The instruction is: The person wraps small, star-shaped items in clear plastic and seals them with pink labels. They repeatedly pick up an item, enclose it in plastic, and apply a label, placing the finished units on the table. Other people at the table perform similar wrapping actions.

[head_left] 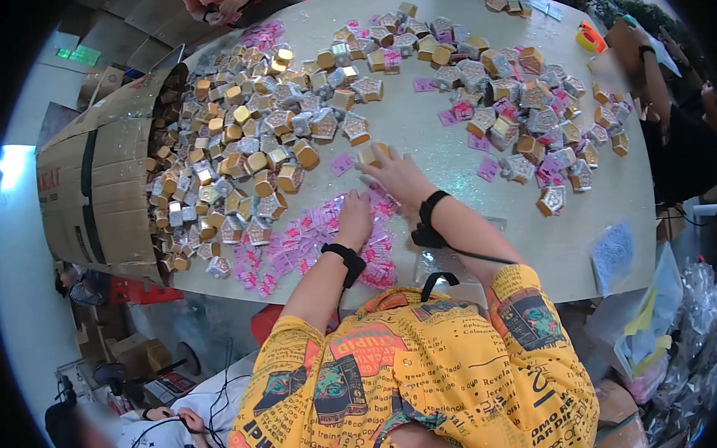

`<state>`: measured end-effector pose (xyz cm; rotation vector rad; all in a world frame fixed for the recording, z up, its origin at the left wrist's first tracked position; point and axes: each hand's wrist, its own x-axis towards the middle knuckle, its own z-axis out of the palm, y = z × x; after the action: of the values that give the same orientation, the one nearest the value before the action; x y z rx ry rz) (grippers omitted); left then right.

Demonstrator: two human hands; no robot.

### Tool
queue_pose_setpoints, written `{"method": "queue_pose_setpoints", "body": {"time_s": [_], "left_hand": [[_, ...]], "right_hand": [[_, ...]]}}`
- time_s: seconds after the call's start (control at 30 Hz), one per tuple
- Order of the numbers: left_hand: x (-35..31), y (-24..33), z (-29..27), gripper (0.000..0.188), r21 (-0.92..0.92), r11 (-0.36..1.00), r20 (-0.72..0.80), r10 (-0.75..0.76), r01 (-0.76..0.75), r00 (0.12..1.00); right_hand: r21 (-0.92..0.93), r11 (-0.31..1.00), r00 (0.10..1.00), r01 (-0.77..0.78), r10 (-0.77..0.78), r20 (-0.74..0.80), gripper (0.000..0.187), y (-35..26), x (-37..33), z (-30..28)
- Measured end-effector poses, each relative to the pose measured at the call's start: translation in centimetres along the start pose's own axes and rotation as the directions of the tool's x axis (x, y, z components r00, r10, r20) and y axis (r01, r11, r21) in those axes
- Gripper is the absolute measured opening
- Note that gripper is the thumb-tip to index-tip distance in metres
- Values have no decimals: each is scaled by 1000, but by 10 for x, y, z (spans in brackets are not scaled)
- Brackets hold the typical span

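My right hand [398,178] reaches over the middle of the table, its fingers and thumb around a small gold box [366,155]. Nearer to me, my left hand [356,218] is closed with its fingertips down at a heap of small pink printed cards [297,242]; what it pinches is hidden. One loose pink card [342,164] lies just left of the gold box. Both wrists wear black bands, and a cord runs from the right one.
A cardboard carton [101,189] on its side spills many gold and silver house-shaped boxes [245,141] over the left. More boxes mixed with pink cards [523,110] lie to the right. A tape dispenser [590,38] sits far right. Other people are around the table.
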<state>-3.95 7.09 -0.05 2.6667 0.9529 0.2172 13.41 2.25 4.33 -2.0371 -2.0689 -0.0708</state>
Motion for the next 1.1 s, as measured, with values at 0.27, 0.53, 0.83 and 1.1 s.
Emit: {"method": "queue_pose_setpoints", "body": {"time_s": [0.27,0.53,0.83,1.1], "left_hand": [[-6,3,-19,17,-268,920,64,-278,285,958],[-14,7,-23,30,-178,979,80,-82,95,993],[-3,14,7,14,-280,912,274,-222,298,936],[-5,6,-31,18,-834,59,501,-335,548,798]], "right_hand": [[144,971,980,-193,183,81,21,26,27,22],[113,814,722,-569,561,-404,50,146,-86,-96],[265,902,903,-342,237,358,14,23,-199,-56],[152,934,937,-324,293,192,7,-3,-209,-11]]}}
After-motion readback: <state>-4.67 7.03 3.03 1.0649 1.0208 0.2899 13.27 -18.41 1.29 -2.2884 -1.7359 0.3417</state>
